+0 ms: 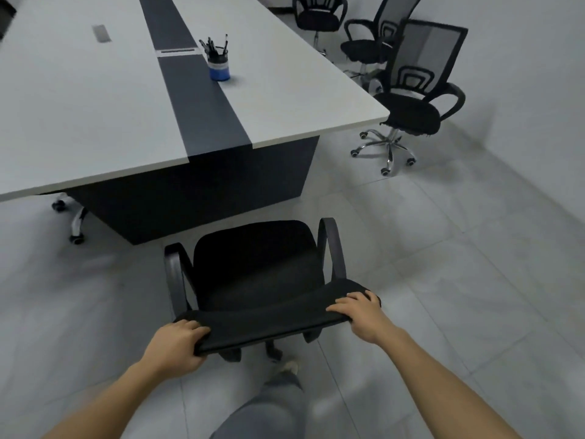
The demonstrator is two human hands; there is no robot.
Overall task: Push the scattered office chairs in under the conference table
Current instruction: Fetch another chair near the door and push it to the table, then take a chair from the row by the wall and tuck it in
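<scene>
Table (95, 106) fills upper left; one chair base (74, 217) shows under its left edge, seemingly tucked. Three chairs (411, 112) stand loose, upper right. My chair (256, 267), lower centre, sits short of the table. Left hand (177, 346) and right hand (357, 315) grip its backrest.

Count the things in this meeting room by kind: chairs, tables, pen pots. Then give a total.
Office chairs with the seat in view: 4, namely the held chair and three right of the table: near, middle, far
Chair base showing under the table's left edge: 1
Conference table: 1
Pen pot: 1
Total: 7
</scene>
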